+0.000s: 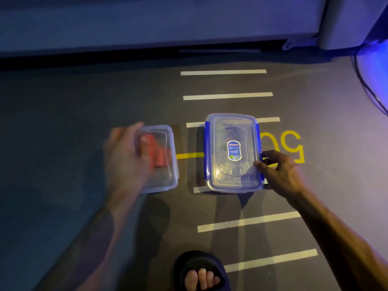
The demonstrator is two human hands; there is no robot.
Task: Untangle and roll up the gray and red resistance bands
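Red resistance band point(156, 151), rolled up, shows through the clear lid of the small container point(165, 181) on the dark floor point(63, 122). Motion blur smears its outline, so the number of coils cannot be counted. No gray band can be made out; the contents of the larger blue-latched container point(233, 122) just to the right are lost behind glare and an oval label point(234, 150) whose print is too small to read.

Blurred too is the left hand point(126, 158), which lies over the small container's left edge. Its fingers reach onto the lid, but whether they grip or merely rest there cannot be told. That forearm runs down to the lower left, cut off by the frame.

Sharper, the right hand point(281, 173) is at the large container's right side, thumb and forefinger curled and pinching the lid's edge near the blue latch point(261, 177). Yellow floor numerals point(294, 148) are partly hidden by this container. A foot in a dark slide sandal point(199, 271) is cropped at the bottom edge.
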